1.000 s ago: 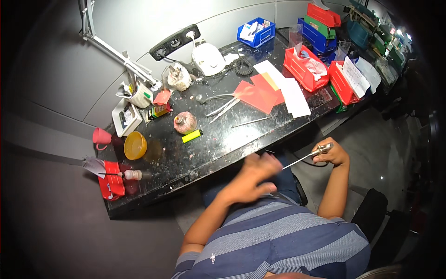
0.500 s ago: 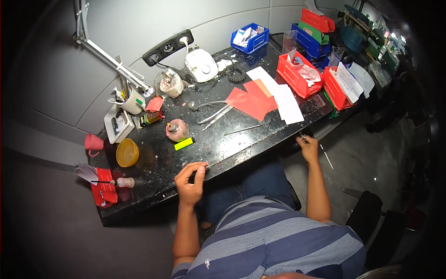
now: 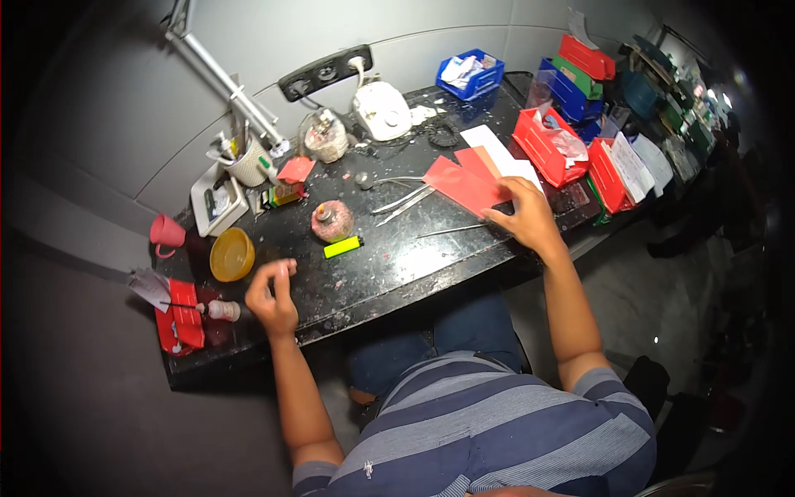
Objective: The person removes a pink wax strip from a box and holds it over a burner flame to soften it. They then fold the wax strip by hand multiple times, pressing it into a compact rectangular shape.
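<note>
Since earlier, right hand (image 3: 525, 217) has moved onto flat red paper (image 3: 462, 185), fingers spread.

The right hand (image 3: 525, 217), which a second ago was held off the near right edge of the surface (image 3: 397, 265) gripping a thin metal rod, moved up onto it and lay open on the near corner of the red paper sheets (image 3: 464, 184), with the rod (image 3: 451, 231) lying just left of it. The left hand (image 3: 272, 291) shifted left from the near edge and ended raised with curled fingers near the yellow bowl (image 3: 231, 253).
</note>
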Tool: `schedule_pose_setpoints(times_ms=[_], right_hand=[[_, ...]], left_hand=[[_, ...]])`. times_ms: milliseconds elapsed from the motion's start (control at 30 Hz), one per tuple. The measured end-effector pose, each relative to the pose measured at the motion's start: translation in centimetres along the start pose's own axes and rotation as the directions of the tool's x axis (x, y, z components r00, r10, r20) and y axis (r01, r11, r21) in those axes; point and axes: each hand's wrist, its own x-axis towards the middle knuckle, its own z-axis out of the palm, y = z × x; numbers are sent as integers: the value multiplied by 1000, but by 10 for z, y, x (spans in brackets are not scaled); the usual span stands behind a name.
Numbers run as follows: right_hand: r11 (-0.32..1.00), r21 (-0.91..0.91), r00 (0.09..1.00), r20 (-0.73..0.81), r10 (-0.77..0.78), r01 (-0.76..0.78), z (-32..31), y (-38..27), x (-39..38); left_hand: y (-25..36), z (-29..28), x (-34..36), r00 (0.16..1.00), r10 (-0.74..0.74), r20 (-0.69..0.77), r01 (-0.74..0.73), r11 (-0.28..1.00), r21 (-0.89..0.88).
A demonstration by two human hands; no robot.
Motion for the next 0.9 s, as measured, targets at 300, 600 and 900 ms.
schedule_pose_setpoints(times_ms=[300, 600, 900], right_hand=[[978, -207, 982, 173, 75, -38, 34, -4, 39], [892, 435, 976, 214, 34, -126, 9, -21, 45], [704, 710, 880, 335, -338, 0, 54, -96, 82]], left_hand=[[-56, -3, 73, 991, -125, -38, 121, 988, -96], [-45, -9, 39, 863, 482, -151, -411, 844, 344], [-44, -13, 42, 892, 409, -194, -323, 875, 361]])
